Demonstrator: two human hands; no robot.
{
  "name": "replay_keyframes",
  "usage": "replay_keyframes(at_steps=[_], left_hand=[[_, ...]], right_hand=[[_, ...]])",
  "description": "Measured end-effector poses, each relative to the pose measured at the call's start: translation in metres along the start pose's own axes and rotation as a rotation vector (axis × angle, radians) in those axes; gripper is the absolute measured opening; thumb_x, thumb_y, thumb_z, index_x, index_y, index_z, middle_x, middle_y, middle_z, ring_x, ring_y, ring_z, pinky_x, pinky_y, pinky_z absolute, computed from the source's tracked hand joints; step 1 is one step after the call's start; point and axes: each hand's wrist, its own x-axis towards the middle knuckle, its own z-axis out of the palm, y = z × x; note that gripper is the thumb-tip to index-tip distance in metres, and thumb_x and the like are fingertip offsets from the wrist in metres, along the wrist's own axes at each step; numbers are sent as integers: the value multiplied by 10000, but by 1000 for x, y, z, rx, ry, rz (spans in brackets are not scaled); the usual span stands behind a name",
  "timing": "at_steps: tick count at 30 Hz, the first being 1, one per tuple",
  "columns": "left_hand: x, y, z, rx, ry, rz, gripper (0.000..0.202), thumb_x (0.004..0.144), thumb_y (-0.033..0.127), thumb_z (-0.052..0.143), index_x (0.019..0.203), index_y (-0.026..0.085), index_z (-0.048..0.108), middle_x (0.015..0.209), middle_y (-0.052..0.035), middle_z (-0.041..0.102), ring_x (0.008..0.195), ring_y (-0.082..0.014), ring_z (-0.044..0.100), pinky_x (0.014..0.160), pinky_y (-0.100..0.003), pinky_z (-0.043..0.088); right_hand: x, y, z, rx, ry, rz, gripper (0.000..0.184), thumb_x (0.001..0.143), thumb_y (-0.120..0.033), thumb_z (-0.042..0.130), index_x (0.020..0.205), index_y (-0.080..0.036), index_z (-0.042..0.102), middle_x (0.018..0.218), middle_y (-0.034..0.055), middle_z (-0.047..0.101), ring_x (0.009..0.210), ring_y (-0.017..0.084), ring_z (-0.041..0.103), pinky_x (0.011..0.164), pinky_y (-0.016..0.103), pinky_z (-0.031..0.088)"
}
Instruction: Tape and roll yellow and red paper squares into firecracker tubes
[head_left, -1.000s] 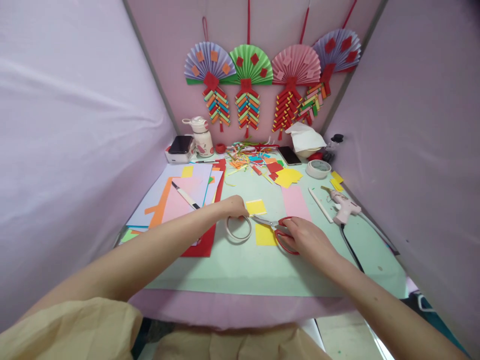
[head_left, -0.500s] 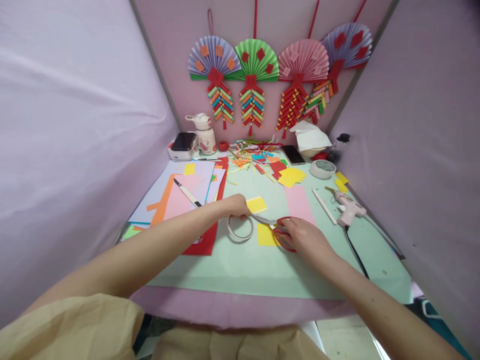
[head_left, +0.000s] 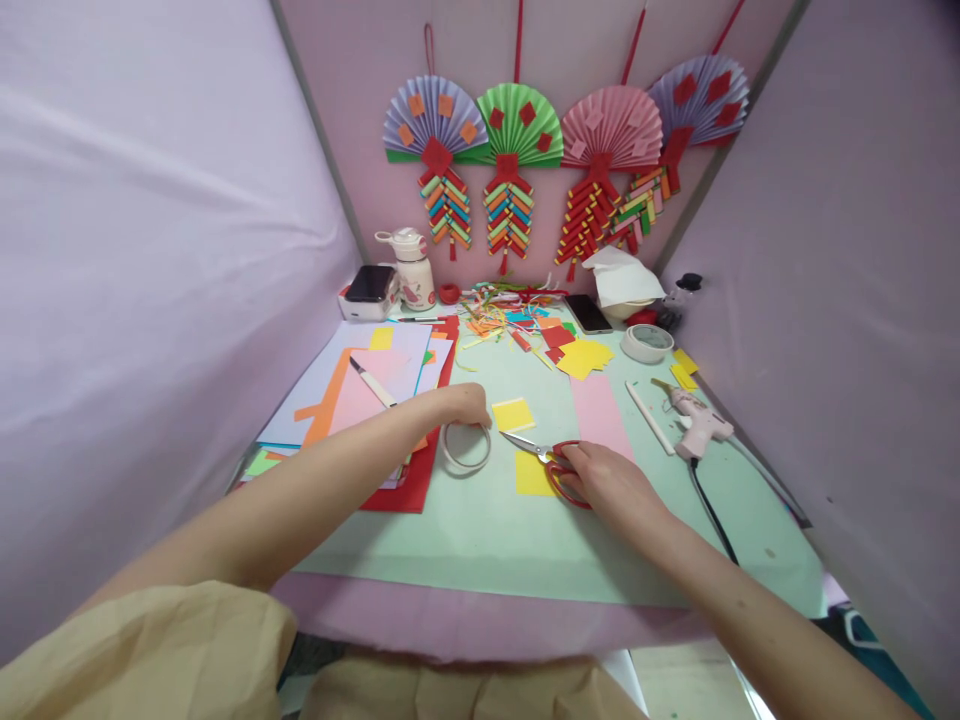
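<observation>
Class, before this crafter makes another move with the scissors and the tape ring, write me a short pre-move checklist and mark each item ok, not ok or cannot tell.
1. Right hand has its grip on the red-handled metal scissors: ok, fingers lie over the handles.
2. Scissor blades closed: ok, they lie together, pointing left.
3. Blade tips apart from the left hand: ok, a gap shows.
4. Left hand holds the white tape ring: cannot tell, fingertips touch its far rim.
5. Yellow paper square lies flat on the pale green mat: ok, partly under the scissors.
6. Pink glue gun and its black cord off the cutting spot: ok, they lie to the right.
</observation>
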Motion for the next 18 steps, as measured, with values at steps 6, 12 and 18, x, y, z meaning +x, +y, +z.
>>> replay_keyframes(at_steps=[6, 12, 18], left_hand=[[0, -17, -13, -393, -160, 100, 227, 702, 376, 659, 762, 157, 651, 456, 61, 377, 415, -61, 246, 438, -219, 196], [20, -23, 9, -668, -256, 120, 292, 626, 373, 755, 730, 138, 617, 442, 95, 297, 413, -39, 180, 423, -210, 120], [7, -37, 1, -804, -193, 205, 311, 638, 373, 755, 740, 121, 603, 510, 50, 463, 434, -29, 180, 419, -211, 103]], right_hand=[[1, 0, -2, 0, -16, -9, 235, 901, -268, 447, 1048, -185, 610, 923, 98, 660, 864, 204, 609, 662, 257, 383], [4, 5, -4, 52, -35, -57, 253, 859, -232, 480, 1076, -204, 608, 986, 87, 657, 908, 198, 598, 714, 252, 400], [3, 12, -25, 93, -36, 12, 247, 867, -277, 457, 1044, -239, 626, 1035, 59, 660, 882, 185, 606, 681, 247, 412]])
